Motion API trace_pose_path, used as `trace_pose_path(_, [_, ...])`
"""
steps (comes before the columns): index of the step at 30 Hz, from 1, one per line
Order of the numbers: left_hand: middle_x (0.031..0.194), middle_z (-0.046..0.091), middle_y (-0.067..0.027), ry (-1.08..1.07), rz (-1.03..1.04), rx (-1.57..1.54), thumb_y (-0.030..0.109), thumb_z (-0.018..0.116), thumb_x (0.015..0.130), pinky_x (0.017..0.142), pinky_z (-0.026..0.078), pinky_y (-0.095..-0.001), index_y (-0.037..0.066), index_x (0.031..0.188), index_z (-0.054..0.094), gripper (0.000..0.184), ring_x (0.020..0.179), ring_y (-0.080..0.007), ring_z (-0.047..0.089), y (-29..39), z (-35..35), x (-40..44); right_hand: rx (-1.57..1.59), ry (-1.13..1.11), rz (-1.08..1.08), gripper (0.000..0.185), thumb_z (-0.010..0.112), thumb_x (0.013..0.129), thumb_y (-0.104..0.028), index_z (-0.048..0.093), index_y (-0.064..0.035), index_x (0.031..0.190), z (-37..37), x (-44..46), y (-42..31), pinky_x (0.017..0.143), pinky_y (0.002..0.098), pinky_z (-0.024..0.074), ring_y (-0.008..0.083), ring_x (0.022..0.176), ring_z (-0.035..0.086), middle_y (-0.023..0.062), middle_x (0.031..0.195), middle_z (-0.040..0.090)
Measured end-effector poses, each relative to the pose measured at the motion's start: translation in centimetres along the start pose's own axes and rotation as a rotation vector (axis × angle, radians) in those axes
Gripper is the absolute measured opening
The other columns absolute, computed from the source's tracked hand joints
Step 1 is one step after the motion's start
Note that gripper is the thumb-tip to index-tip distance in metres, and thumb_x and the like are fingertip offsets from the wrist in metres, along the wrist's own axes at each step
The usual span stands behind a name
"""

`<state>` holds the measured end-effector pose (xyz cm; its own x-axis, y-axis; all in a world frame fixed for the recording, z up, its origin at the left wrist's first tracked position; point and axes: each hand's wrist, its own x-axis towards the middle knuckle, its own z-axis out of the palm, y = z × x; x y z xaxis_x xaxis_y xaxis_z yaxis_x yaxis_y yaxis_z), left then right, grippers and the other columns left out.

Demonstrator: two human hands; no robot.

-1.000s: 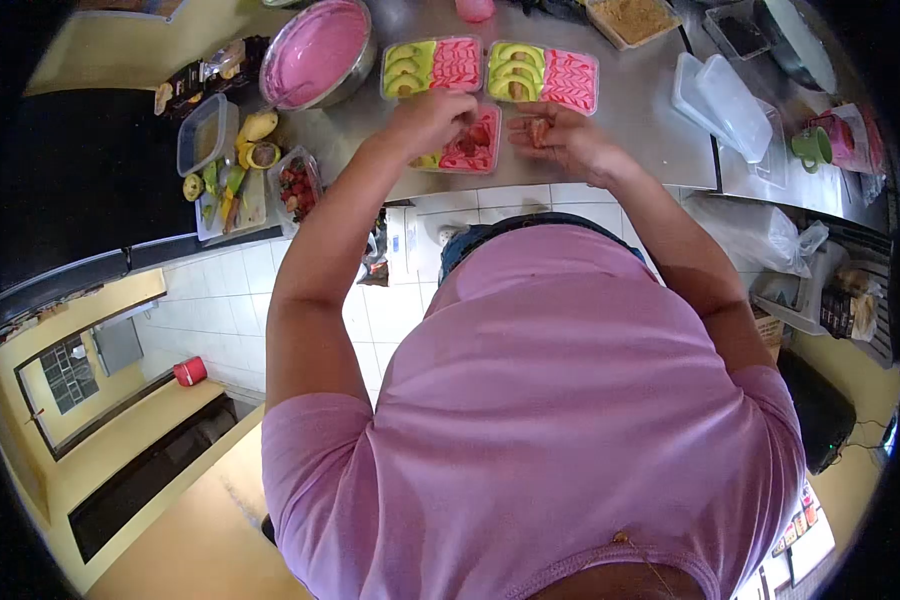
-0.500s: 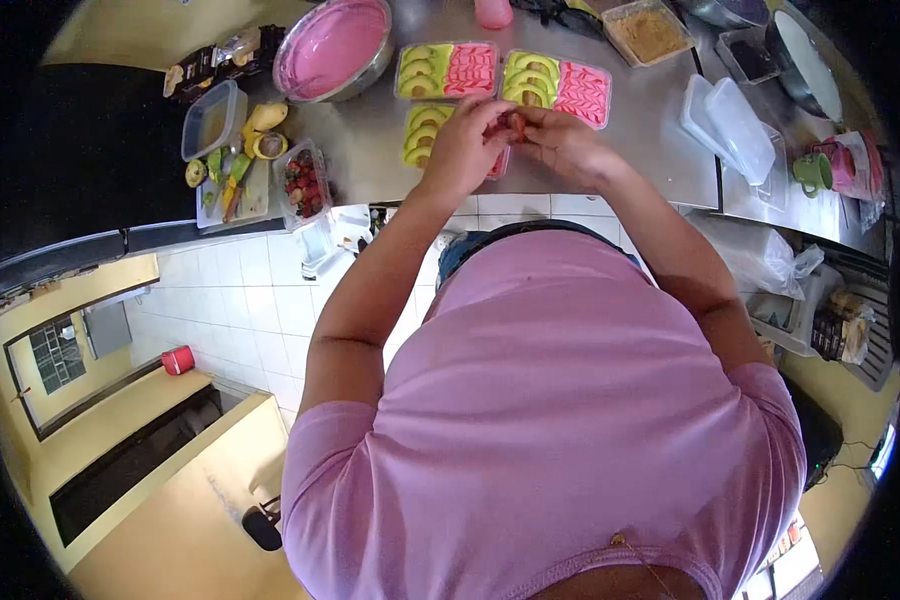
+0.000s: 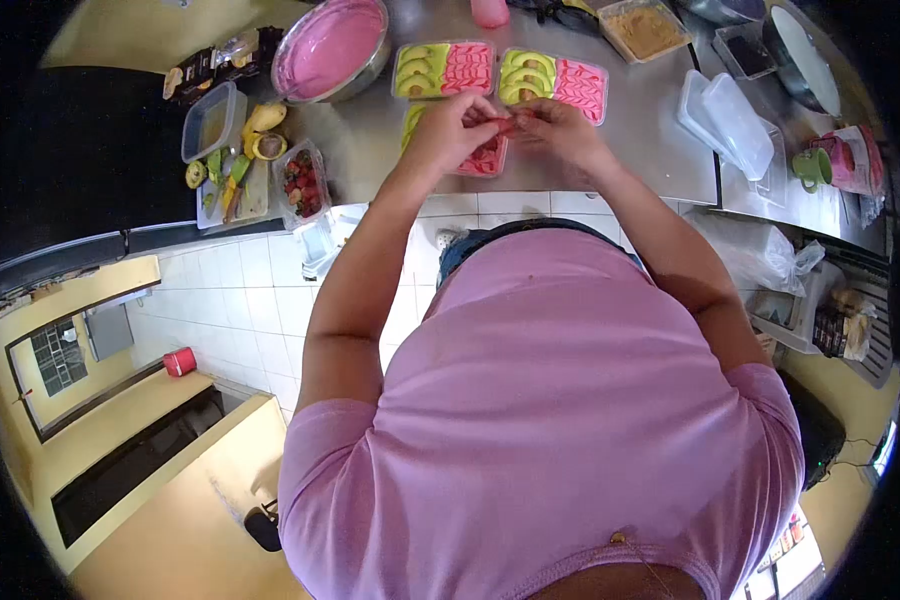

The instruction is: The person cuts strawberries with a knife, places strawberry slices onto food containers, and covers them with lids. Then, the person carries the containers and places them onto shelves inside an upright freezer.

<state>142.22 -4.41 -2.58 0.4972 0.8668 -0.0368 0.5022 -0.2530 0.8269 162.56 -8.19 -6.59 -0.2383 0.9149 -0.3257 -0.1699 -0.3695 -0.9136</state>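
your left hand [image 3: 450,131] and right hand [image 3: 564,134] both pinch a red fruit piece [image 3: 508,126] between them. it is by the right side of the near tub [image 3: 485,174]; your left hand is closer to that tub.

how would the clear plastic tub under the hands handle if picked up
The clear rectangular plastic tub looks filled, so probably heavy for its size. Its thin-looking rim may flex. The soft-looking pink-and-red topping is uncovered and could smear if touched.

A kitchen, shown by its steel worktop [image 3: 662,125], mixing bowl [image 3: 368,76] and strawberries [image 3: 302,182].
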Motion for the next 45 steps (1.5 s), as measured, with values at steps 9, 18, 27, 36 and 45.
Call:
trace_pose_path(9, [0.074, 0.067, -0.0092, 0.136, -0.301, -0.212, 0.015, 0.075, 0.080, 0.050, 0.051, -0.0278, 0.001, 0.082, 0.062, 0.019, 0.062, -0.0133, 0.067, -4.8, 0.3, 1.1, 0.060, -0.063, 0.035, 0.036, 0.052, 0.097, -0.009, 0.049, 0.0011, 0.132, -1.3, -1.0, 1.1, 0.090, 0.0317, 0.0520, 0.0220, 0.110, 0.061, 0.0087, 0.116, 0.061])
trace_pose_path(18, [0.087, 0.068, -0.0128, 0.332, -0.193, 0.344, 0.022, 0.074, 0.077, 0.079, 0.050, -0.0393, 0.005, 0.085, 0.067, 0.020, 0.086, -0.0331, 0.065, -3.4, 0.5, -0.8, 0.097, -0.042, 0.072, 0.038, 0.057, 0.093, -0.004, 0.050, -0.0001, 0.130, -0.8, -1.0, 1.3, 0.089, 0.0326, 0.0526, 0.0210, 0.105, 0.063, 0.0079, 0.115, 0.062])
trace_pose_path(27, [0.090, 0.069, -0.0080, 0.281, 0.125, -0.014, 0.015, 0.071, 0.085, 0.075, 0.051, -0.0297, 0.005, 0.106, 0.066, 0.024, 0.085, -0.0165, 0.065, 0.0, 4.5, -2.0, -0.025, -0.149, -0.053, 0.037, 0.059, 0.093, -0.006, 0.053, 0.0041, 0.128, -0.7, -0.4, 2.0, 0.084, 0.0286, 0.0551, 0.0178, 0.101, 0.064, 0.0117, 0.117, 0.063])
trace_pose_path(36, [0.089, 0.070, -0.0105, 0.226, -0.011, -0.252, 0.011, 0.071, 0.084, 0.070, 0.053, -0.0295, 0.000, 0.099, 0.066, 0.019, 0.078, -0.0159, 0.067, 0.0, 6.2, 1.5, -0.012, 0.011, 0.045, 0.029, 0.063, 0.093, -0.015, 0.063, 0.0011, 0.117, -3.4, -2.0, 1.2, 0.074, 0.0247, 0.0545, 0.0131, 0.088, 0.066, 0.0061, 0.098, 0.068])
trace_pose_path(45, [0.089, 0.072, -0.0084, -0.154, 0.073, -0.173, 0.009, 0.068, 0.085, 0.071, 0.055, -0.0283, 0.004, 0.098, 0.070, 0.014, 0.079, -0.0141, 0.068, 0.8, 7.5, 11.3, 0.092, 0.207, 0.038, 0.026, 0.063, 0.090, -0.006, 0.063, 0.0007, 0.115, -8.4, -7.4, 0.6, 0.073, 0.0262, 0.0540, 0.0128, 0.084, 0.065, 0.0064, 0.098, 0.068])
